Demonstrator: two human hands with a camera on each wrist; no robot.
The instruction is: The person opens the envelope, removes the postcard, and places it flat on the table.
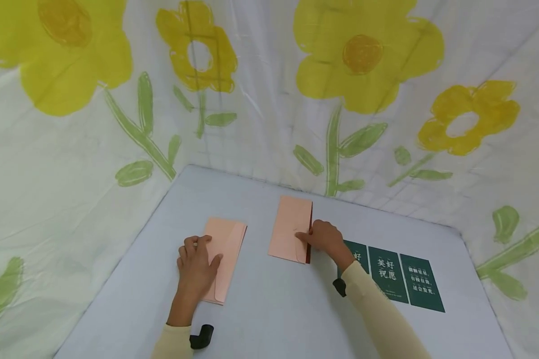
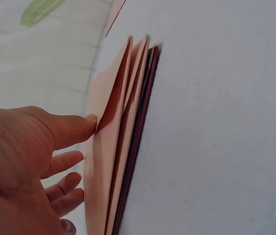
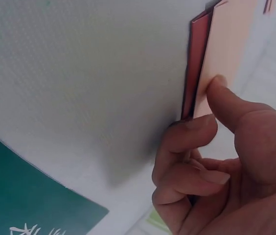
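On the left, a small stack of pink envelopes (image 1: pixel 230 249) lies flat, with a dark red edge showing beneath in the left wrist view. My left hand (image 1: pixel 196 267) rests on it, thumb and loosely bent fingers touching the top envelope. Farther back, a second pink envelope (image 1: pixel 289 219) lies over a dark red piece (image 3: pixel 196 58) that shows along its right side. My right hand (image 1: pixel 327 239) pinches that right edge, thumb on the pink face and index finger curled at the red edge. Its other fingers fold toward the palm.
Green cards with white writing (image 1: pixel 388 274) lie in a row at the right, the leftmost partly hidden by my right wrist. White sheeting (image 1: pixel 260 124) with painted yellow flowers hangs around the pale table (image 1: pixel 269 319).
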